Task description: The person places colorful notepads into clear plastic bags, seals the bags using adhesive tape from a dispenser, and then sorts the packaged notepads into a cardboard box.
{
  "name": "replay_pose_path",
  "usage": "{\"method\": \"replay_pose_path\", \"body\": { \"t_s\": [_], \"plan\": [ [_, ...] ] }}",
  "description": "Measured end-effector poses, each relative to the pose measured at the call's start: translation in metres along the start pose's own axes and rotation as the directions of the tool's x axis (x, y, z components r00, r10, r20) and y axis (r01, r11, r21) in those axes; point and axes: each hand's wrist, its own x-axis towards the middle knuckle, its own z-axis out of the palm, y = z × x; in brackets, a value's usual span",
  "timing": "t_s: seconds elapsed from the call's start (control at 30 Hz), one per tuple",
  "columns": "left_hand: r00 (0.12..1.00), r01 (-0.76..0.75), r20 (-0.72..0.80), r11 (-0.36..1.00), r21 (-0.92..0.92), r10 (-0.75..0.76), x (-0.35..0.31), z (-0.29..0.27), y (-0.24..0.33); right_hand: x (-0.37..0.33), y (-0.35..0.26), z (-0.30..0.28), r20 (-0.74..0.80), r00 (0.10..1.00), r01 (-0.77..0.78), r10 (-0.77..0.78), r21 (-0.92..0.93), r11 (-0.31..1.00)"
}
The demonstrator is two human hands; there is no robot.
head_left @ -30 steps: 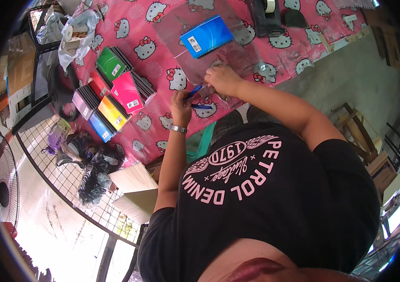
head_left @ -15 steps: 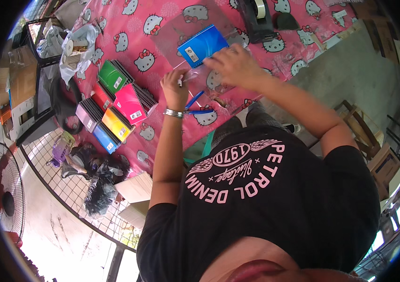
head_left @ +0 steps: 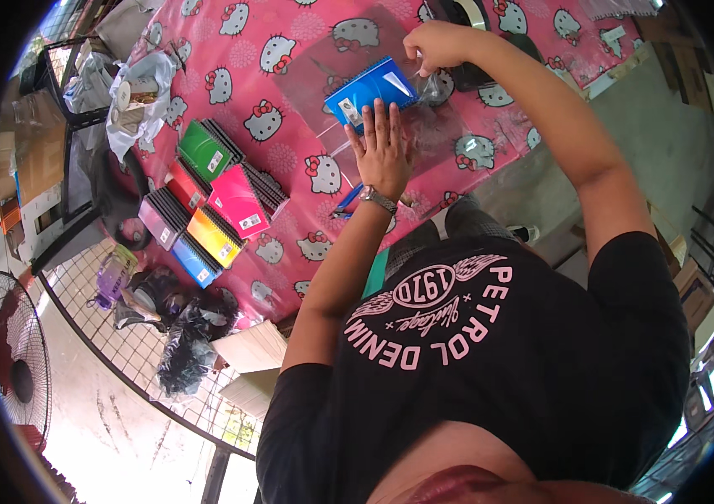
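Observation:
A blue spiral notebook (head_left: 378,84) lies on a sheet of clear plastic (head_left: 306,88) spread over the pink table cover. My left hand (head_left: 384,147) rests flat with fingers stretched out, the fingertips on the notebook's near edge. Beyond the notebook's right side, my right hand (head_left: 441,46) has its fingers curled together, pinching a crumpled part of the clear plastic. Blue-handled scissors (head_left: 347,202) lie beside my left wrist, partly hidden by it. A black tape dispenser (head_left: 462,10) stands behind my right hand, which covers part of it.
Stacks of spiral notebooks in green (head_left: 203,149), pink (head_left: 239,200), yellow (head_left: 214,237) and other colours sit on the left of the table. A white plastic bag (head_left: 143,101) is at the far left edge. A fan (head_left: 17,361) stands at left; cardboard boxes (head_left: 688,290) at right.
My left hand has gone from a closed pinch near the scissors to lying flat against the notebook. My right hand has moved up and away, from the notebook toward the tape dispenser.

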Motion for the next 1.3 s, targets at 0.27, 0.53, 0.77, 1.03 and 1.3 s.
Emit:
{"method": "replay_pose_path", "body": {
  "t_s": [0.27, 0.53, 0.77, 1.03, 1.3],
  "plan": [
    [1.0, -0.007, -0.03, 0.999, 0.046, 0.009, 0.004, 0.01, 0.006, -0.01, 0.02, 0.019, -0.149, 0.988, -0.032, -0.04, -0.452, 0.892],
    [1.0, 0.024, -0.005, 1.0, 0.007, -0.024, 0.006, 0.004, 0.008, 0.086, -0.022, 0.003, -0.502, 0.848, -0.039, -0.171, -0.381, 0.924],
    [0.996, 0.05, -0.064, 0.997, -0.059, -0.054, 0.009, -0.006, 0.007, 0.122, -0.011, 0.039, -0.471, 0.763, 0.11, -0.442, -0.58, 0.807],
    [0.949, 0.069, -0.288, 0.978, -0.195, -0.124, 0.046, -0.012, -0.029, 0.055, -0.061, 0.026, -0.464, 0.805, 0.201, -0.37, -0.373, 0.906],
    [0.989, -0.049, 0.143, 0.991, 0.127, 0.031, 0.076, -0.07, -0.093, -0.011, -0.081, 0.113, -0.676, 0.687, -0.192, -0.267, -0.524, 0.83]
  ]
}}
